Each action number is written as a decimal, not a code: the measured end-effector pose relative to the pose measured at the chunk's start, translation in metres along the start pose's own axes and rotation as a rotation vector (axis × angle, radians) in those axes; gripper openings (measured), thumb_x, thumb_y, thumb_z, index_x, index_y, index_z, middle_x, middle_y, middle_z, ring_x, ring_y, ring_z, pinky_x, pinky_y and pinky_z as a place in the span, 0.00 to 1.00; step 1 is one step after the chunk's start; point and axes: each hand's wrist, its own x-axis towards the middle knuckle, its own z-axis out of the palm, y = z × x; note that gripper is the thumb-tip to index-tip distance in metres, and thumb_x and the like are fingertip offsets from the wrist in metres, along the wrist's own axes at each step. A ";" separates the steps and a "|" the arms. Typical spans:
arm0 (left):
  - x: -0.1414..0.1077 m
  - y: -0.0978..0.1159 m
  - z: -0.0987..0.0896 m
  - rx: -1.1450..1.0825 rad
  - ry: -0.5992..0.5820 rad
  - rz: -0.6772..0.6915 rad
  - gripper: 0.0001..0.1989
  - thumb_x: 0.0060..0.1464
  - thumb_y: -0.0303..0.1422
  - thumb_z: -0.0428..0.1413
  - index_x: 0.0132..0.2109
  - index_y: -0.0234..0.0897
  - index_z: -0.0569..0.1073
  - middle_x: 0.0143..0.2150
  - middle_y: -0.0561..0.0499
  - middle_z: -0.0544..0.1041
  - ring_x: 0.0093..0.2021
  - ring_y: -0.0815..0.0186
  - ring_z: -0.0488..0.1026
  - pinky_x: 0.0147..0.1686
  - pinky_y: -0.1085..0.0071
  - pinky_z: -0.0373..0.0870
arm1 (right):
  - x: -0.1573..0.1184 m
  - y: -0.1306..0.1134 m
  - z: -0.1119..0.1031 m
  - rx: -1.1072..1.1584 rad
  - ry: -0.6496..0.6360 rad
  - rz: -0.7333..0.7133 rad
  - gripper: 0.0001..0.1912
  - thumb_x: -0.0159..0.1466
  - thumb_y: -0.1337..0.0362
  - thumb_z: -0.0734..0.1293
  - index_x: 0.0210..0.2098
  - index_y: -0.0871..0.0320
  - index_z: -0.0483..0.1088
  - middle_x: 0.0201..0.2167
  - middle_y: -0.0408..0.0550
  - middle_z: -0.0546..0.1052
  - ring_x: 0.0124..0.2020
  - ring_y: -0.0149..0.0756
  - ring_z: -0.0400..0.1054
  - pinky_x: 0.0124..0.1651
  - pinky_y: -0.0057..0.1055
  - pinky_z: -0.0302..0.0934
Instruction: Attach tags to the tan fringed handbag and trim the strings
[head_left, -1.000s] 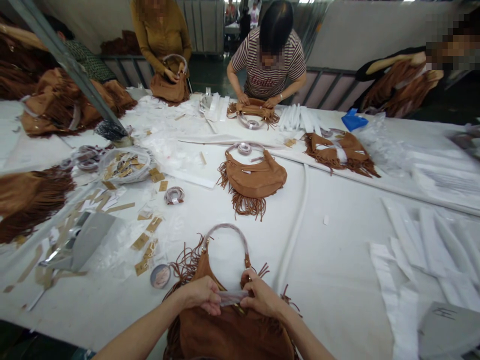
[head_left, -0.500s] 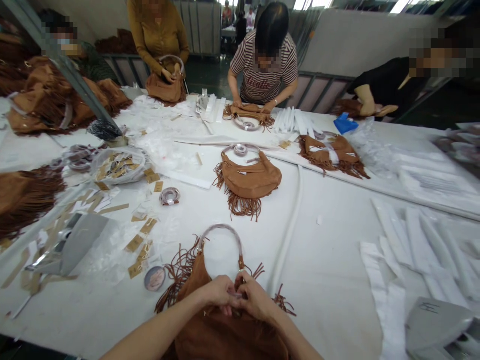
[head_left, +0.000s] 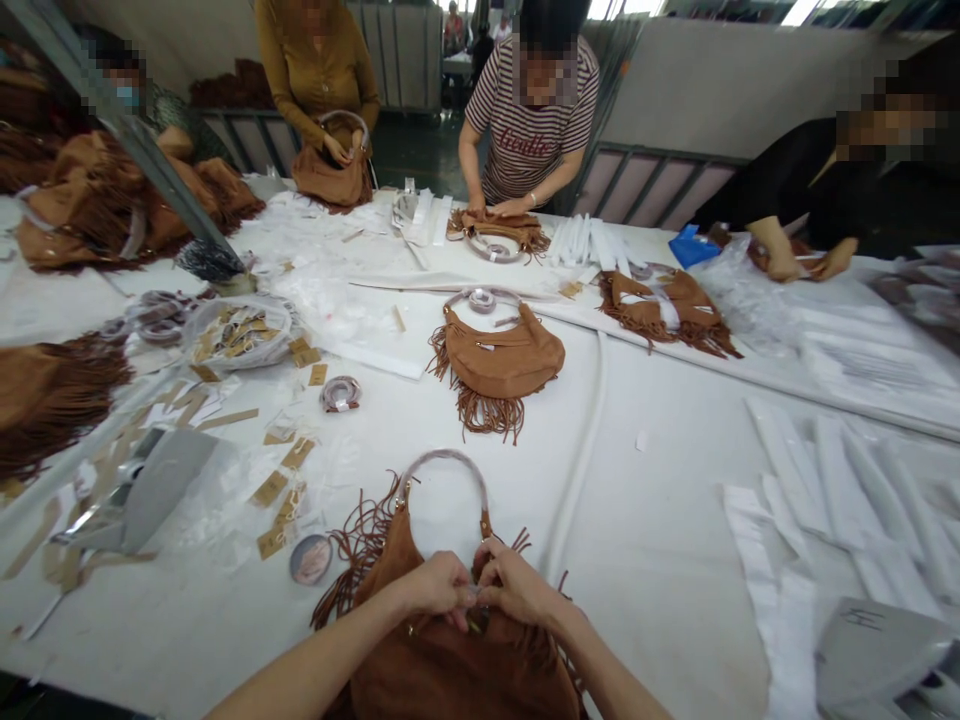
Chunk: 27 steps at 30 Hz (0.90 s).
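A brown fringed suede bag (head_left: 450, 670) lies at the bottom centre, its wrapped handle (head_left: 448, 456) arching away from me. Over the bag's opening my left hand (head_left: 442, 588) and my right hand (head_left: 514, 585) meet, fingers pinched together. Between the fingertips is a small piece that looks like clear wrapping; it is too small to make out fully. Some dark, shiny hardware shows just below the fingers. Beyond the handle lies a second brown fringed bag (head_left: 504, 360), with a coiled strap (head_left: 481, 300) by its handle.
Left are a tag-filled plastic bag (head_left: 241, 332), a tape dispenser (head_left: 150, 490), a round tin-like disc (head_left: 310, 559) and a coiled strap (head_left: 340, 394). White strips (head_left: 847, 480) and another dispenser (head_left: 877, 650) lie right. Several people work across the white table (head_left: 660, 520).
My fingers have shifted slightly at the bag's opening, and more hardware shows below them. Across the table, the striped-shirt person straightened and the person at right moved their hands rightward.
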 end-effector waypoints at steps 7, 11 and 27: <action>-0.001 0.019 -0.011 0.122 -0.202 -0.146 0.19 0.41 0.46 0.60 0.25 0.33 0.70 0.21 0.51 0.75 0.16 0.70 0.69 0.16 0.77 0.60 | 0.004 0.001 0.012 -0.083 0.063 -0.030 0.06 0.49 0.73 0.66 0.18 0.58 0.71 0.35 0.46 0.69 0.37 0.34 0.63 0.39 0.30 0.59; 0.004 0.024 -0.014 0.285 -0.194 -0.148 0.18 0.43 0.45 0.58 0.21 0.32 0.70 0.17 0.52 0.72 0.15 0.72 0.65 0.16 0.77 0.58 | 0.002 0.000 0.017 -0.129 0.078 -0.043 0.07 0.50 0.74 0.64 0.19 0.58 0.71 0.35 0.47 0.69 0.37 0.35 0.63 0.41 0.32 0.59; -0.004 0.014 -0.002 0.338 -0.021 -0.098 0.09 0.42 0.30 0.53 0.18 0.35 0.67 0.11 0.58 0.62 0.13 0.73 0.58 0.15 0.77 0.55 | -0.006 -0.008 0.013 -0.394 0.057 -0.106 0.06 0.52 0.69 0.64 0.23 0.54 0.72 0.39 0.44 0.70 0.50 0.45 0.56 0.59 0.60 0.34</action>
